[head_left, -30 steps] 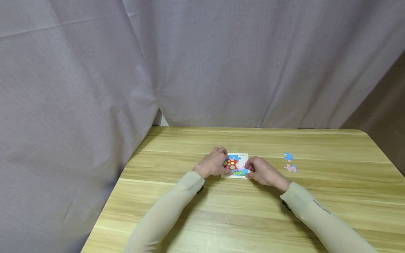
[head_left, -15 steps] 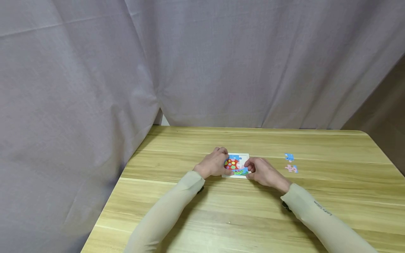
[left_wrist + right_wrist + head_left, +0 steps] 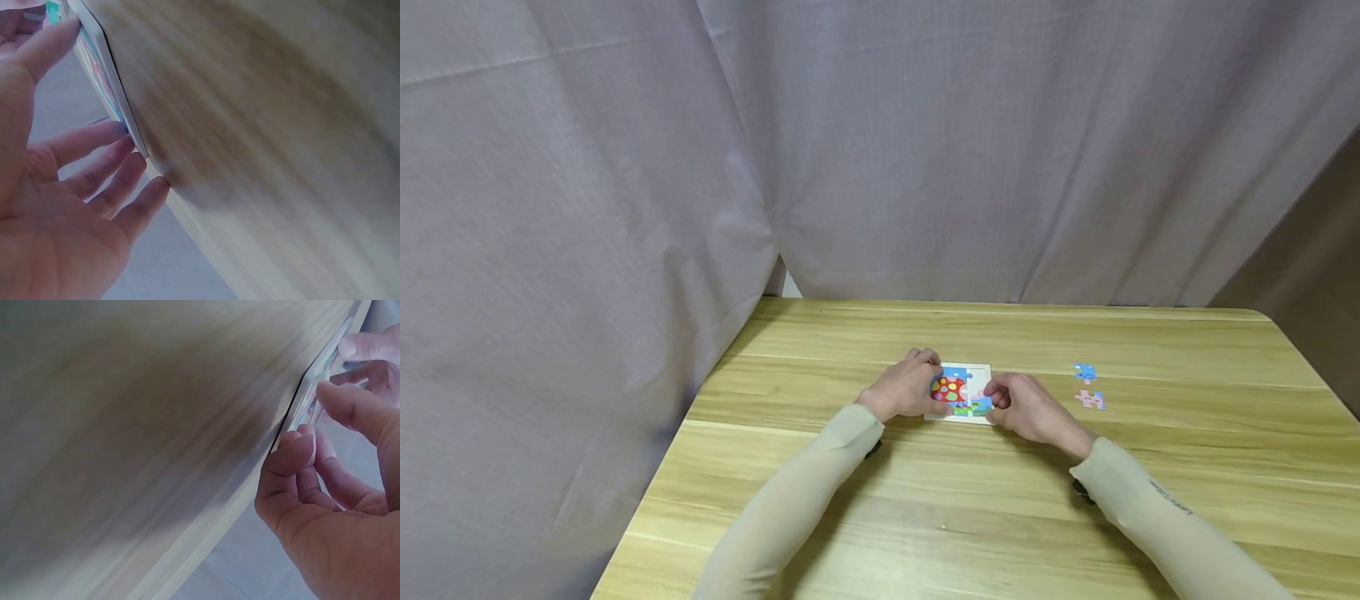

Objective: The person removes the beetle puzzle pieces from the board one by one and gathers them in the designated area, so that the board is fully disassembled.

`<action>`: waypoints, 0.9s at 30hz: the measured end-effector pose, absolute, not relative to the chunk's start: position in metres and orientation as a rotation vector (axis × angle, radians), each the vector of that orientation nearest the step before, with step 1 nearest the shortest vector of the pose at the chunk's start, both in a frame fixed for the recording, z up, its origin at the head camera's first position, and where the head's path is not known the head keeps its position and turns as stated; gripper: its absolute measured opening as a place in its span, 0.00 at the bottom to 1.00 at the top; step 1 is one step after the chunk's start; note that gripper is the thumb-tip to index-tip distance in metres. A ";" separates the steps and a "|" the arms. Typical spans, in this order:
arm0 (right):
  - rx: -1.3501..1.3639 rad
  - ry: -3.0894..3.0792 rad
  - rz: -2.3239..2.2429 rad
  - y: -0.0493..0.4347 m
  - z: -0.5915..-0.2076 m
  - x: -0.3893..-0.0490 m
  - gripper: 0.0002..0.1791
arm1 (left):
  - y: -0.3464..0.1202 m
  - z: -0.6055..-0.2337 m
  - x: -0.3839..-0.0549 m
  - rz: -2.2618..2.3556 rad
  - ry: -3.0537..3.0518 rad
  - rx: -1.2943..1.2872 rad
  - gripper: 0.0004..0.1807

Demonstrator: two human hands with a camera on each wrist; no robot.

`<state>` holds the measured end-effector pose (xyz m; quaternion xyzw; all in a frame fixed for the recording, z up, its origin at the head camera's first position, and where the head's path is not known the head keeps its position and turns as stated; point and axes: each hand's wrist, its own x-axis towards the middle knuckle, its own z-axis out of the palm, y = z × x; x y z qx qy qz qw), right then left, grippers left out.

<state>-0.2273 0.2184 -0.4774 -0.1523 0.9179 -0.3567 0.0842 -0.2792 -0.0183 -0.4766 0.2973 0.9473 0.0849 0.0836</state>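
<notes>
Blue and green, one puzzle piece (image 3: pixel 981 407) is pinched in my right hand (image 3: pixel 1028 408) at the near right corner of the board (image 3: pixel 978 381); my left hand (image 3: pixel 907 390) rests on it, fingers spread. I'd align the tabs before pressing. Rightward on the worktop (image 3: pixel 820 358) lie two loose pieces (image 3: pixel 1086 372).

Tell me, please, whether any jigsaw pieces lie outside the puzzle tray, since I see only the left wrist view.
Observer: Yes, a blue jigsaw piece and a pink-and-blue jigsaw piece lie on the table, to the right of the puzzle tray.
Operator: Thank you; which part of the tray is bare?
Observer: The head view shows bare white in its far right part.
Operator: At which corner is the right hand?
Observer: The right hand pinches a blue-and-green jigsaw piece at the near right corner.
</notes>
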 end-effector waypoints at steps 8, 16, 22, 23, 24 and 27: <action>-0.432 2.766 -1.073 0.236 -0.476 -0.219 0.14 | -0.017 -0.479 -0.278 0.271 2.835 0.870 0.45; -0.400 2.820 -1.063 0.261 -0.471 -0.207 0.16 | -0.017 -0.480 -0.277 0.280 2.845 0.869 0.46; -0.381 2.838 -1.099 0.280 -0.472 -0.201 0.13 | -0.017 -0.480 -0.277 0.276 2.846 0.871 0.47; -0.375 2.843 -1.100 0.284 -0.473 -0.200 0.13 | -0.017 -0.480 -0.277 0.274 2.847 0.871 0.47; -0.366 2.847 -1.096 0.288 -0.473 -0.199 0.13 | -0.017 -0.480 -0.277 0.268 2.846 0.871 0.47; -0.333 2.857 -1.082 0.299 -0.474 -0.195 0.14 | -0.018 -0.481 -0.277 0.275 2.843 0.869 0.46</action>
